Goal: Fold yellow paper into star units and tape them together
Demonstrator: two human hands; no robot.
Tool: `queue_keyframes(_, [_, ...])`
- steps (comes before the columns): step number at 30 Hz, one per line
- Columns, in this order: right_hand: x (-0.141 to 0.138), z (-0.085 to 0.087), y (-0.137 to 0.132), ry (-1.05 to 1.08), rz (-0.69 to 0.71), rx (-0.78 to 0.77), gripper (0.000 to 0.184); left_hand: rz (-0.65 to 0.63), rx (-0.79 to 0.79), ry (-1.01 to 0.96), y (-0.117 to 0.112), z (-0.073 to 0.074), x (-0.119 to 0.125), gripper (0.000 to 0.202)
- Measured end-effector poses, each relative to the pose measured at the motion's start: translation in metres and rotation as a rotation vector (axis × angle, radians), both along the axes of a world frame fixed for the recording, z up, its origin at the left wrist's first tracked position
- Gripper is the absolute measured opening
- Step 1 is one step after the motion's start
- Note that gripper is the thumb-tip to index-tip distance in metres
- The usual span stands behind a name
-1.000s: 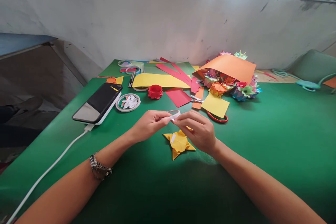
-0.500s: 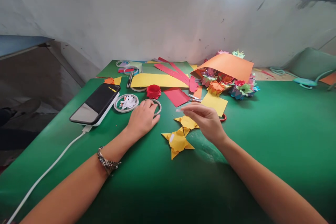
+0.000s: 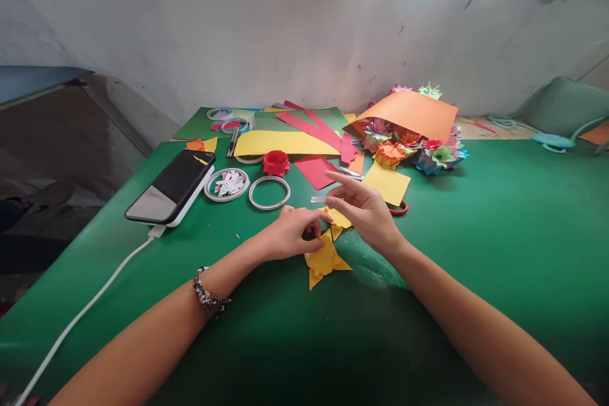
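Two folded yellow paper stars lie joined or overlapping on the green table; my hands partly cover them. My left hand is over the nearer star, thumb and forefinger apart, the thumb at its edge. Between thumb and finger my right hand pinches a short whitish strip of tape above the farther star, its forefinger raised. A tape roll lies flat beyond my left hand. The white strip on the nearer star is mostly hidden by my left hand.
A ring holding white scraps and a phone on a white block with a cable stand left. Behind are a red paper ring, yellow paper, red-handled scissors and paper flowers under an orange sheet.
My left hand has left the tape roll and moved right to the nearer yellow star. My right hand keeps the tape strip, shifting slightly left, and its forefinger has lifted.
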State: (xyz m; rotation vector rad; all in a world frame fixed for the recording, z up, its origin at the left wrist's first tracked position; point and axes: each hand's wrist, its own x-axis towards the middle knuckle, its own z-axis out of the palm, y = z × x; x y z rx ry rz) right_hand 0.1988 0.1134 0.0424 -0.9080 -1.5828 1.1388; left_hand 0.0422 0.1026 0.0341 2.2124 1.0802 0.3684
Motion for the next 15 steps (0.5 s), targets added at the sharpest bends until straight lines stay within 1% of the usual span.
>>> queue_keyframes(2, [0.0, 0.0, 0.0, 0.002, -0.008, -0.018, 0.033, 0.016, -0.024, -0.038, -0.002, -0.002, 0.001, 0.033])
queue_keyframes(6, [0.003, 0.002, 0.0, -0.003, -0.024, -0.014, 0.009, 0.091, -0.112, -0.171, -0.002, -0.006, -0.004, 0.029])
queue_keyframes(11, [0.008, 0.004, 0.001, -0.109, 0.002, -0.049, 0.008, 0.288, -0.109, -0.166, -0.004, -0.003, -0.012, 0.027])
queue_keyframes(15, [0.006, 0.002, -0.002, -0.293, 0.031, -0.041, 0.007, 0.337, -0.134, -0.171, -0.007, -0.001, -0.014, 0.031])
